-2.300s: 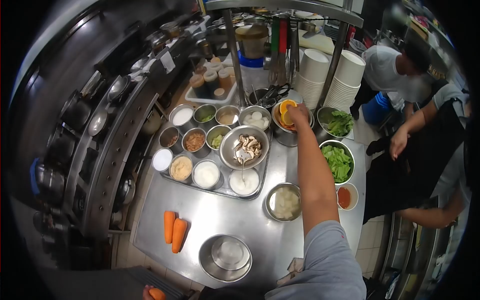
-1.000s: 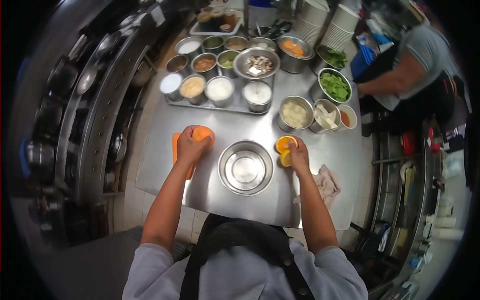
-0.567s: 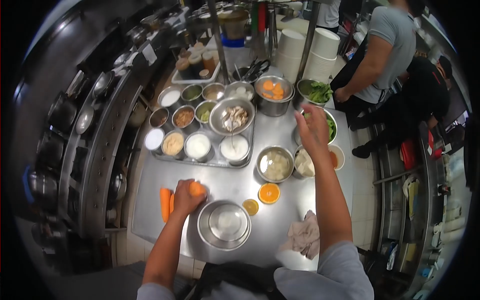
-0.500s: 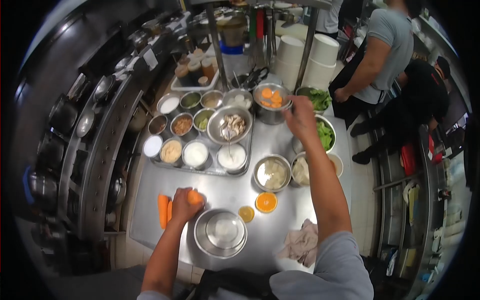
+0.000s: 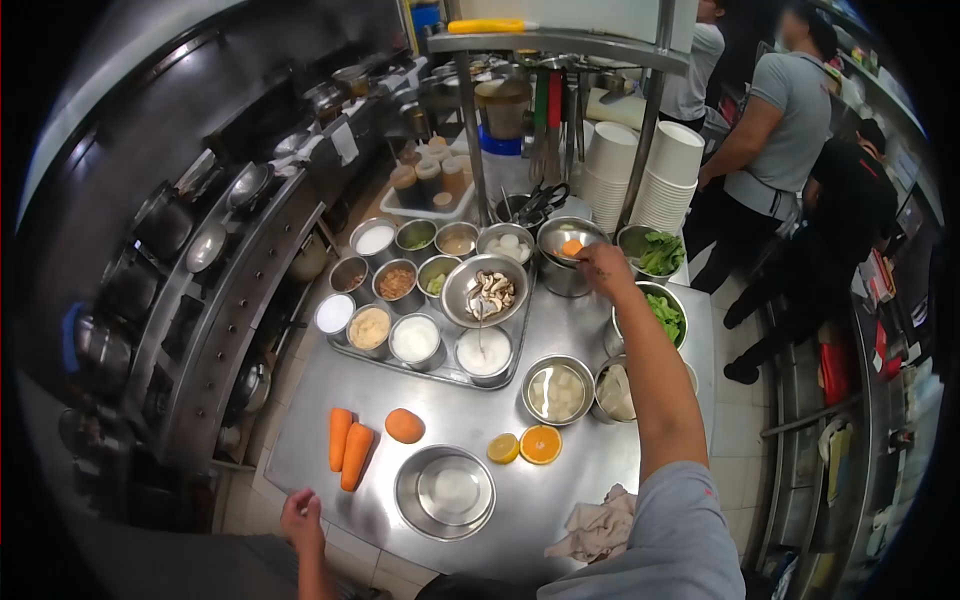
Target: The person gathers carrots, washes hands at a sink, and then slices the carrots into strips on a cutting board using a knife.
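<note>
Metal bowl (image 5: 552,238) with an orange slice (image 5: 571,247) showing inside sits over a deeper pot (image 5: 562,281) at the far side of the table (image 5: 610,455). The right hand (image 5: 598,268) is now at its rim, its fingers narrow and close together; whether they grip the rim or something inside, I cannot tell. Half a second ago several slices showed in there. The left hand (image 5: 303,515), then on the rounded orange piece (image 5: 404,426), has let go and hangs off the table's near left edge, fingers loosely bent. That piece now lies free beside the carrots (image 5: 356,455).

Brushed and shiny, the table carries a rimmed tray (image 5: 455,374) of round containers, holding white, tan and green contents. Further off stand two stacks of white tubs (image 5: 670,180), under a metal shelf (image 5: 560,41). Cooking ranges with pans (image 5: 207,247) line the left; to the right, people (image 5: 780,110) in grey, white and black clothes stand on a tiled floor (image 5: 745,470).

The carrots are smooth and tapered. A lemon half (image 5: 503,447) and a larger orange half (image 5: 541,444) lie cut face up, side by side. Near them are a crumpled beige cloth (image 5: 597,525) and a wide, gleaming basin (image 5: 405,492); leafy greens (image 5: 664,254) look ruffled, and sliced mushrooms (image 5: 492,294) show dark edges
</note>
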Demonstrator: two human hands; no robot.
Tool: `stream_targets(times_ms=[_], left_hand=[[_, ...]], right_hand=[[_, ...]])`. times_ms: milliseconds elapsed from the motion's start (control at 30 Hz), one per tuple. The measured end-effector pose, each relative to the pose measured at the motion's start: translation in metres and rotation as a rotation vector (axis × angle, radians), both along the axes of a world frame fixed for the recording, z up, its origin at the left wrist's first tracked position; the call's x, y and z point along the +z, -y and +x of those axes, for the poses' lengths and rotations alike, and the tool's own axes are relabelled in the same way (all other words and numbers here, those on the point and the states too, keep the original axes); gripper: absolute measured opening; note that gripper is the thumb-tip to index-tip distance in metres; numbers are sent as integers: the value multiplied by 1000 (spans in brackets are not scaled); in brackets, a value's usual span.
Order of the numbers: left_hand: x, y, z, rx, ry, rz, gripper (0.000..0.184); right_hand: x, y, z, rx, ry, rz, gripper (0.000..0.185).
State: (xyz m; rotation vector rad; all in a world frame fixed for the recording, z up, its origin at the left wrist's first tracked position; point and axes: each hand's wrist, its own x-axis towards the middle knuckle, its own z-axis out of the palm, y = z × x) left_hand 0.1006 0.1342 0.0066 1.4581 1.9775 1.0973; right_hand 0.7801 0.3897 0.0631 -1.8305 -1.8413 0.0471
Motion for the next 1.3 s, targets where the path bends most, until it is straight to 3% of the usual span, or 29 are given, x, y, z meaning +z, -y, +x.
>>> stream_targets(times_ms=[33,100,233,367,433,467,567,600,700,800,833,900,967,1033,1100,1300], left_hand=[[3,17,-7,3,1,16,22],[22,48,-15,226,243,61,18],[84,96,15,149,335,243,28],[121,142,90,-439,624,135,40],[118,155,129,-672,786,-78,32],[113,158,154,-655,752,-225,34],[89,163,220,-864,1067,-237,68],[95,173,242,-771,1148,-278,74],[108,208,282,-561,1466,-254,57],[80,242,295,-342,1371,-307,53],[66,252,301,-353,1363,-326,53],[55,270,318,-358,1278,-327,49],[48,288,340,-436,1292,-359,52],[33,302,365,-666,1002,-361,54],[25,314,400,-676,1071,-458,56],[-43,335,533,-872,996,-727,54]], right_hand=[[0,-2,1,-24,60,67,18],[13,6,-3,-44,120,151,18],[53,88,-33,-49,219,355,17],[93,227,-84,82,335,599,16],[103,299,-120,156,297,578,16],[106,333,-139,188,306,570,15],[107,426,-184,300,268,535,16],[106,453,-194,346,248,530,19],[95,516,-209,418,214,464,22],[81,564,-206,497,90,183,27],[83,578,-199,521,-21,52,35],[79,596,-184,391,-117,35,41],[70,607,-171,259,-201,19,48],[53,605,-155,-33,-216,-11,53],[38,617,-127,-79,-139,40,50],[-3,681,13,-176,-289,-236,45]])
